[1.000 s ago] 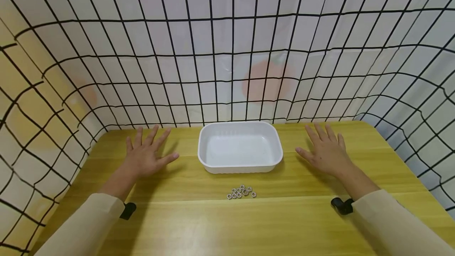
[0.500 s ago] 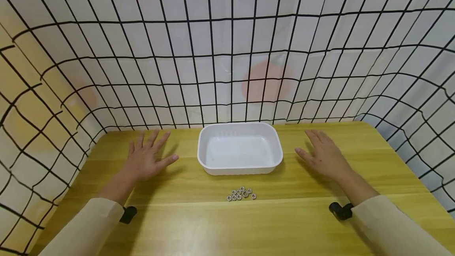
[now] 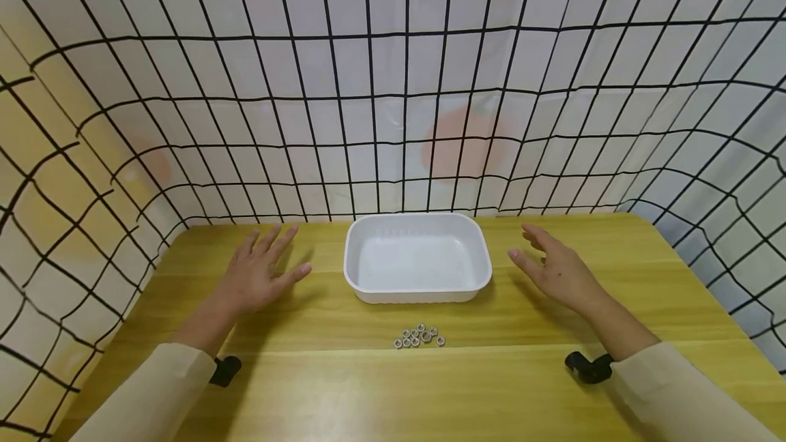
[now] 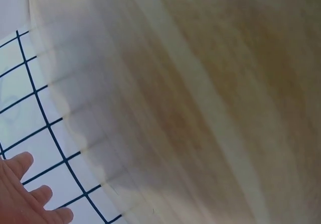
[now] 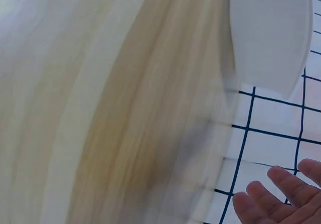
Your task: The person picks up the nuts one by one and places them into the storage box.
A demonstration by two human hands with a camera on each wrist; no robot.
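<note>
In the head view a white rectangular tub (image 3: 417,261) stands at the back of the wooden table, with nothing inside it. In front of it lies a small cluster of several metal nuts (image 3: 415,342). My left hand (image 3: 256,278) is held left of the tub, fingers extended and thumb pointing toward it. To the right of the tub is my right hand (image 3: 561,275), its fingers together and slightly bent, thumb apart. Neither hand holds anything. The right wrist view shows the tub's side (image 5: 271,33) and some fingertips (image 5: 261,194); the left wrist view shows fingertips (image 4: 42,194).
A black wire grid (image 3: 405,94) with a pale cloth behind it surrounds the back and both sides of the table (image 3: 331,387). Black wrist camera mounts (image 3: 226,371) show at both sleeve cuffs.
My right hand's spread fingers have come together and bent, the hand turning more onto its side. The left hand's fingers have drawn slightly closer together. Tub and nuts stay put.
</note>
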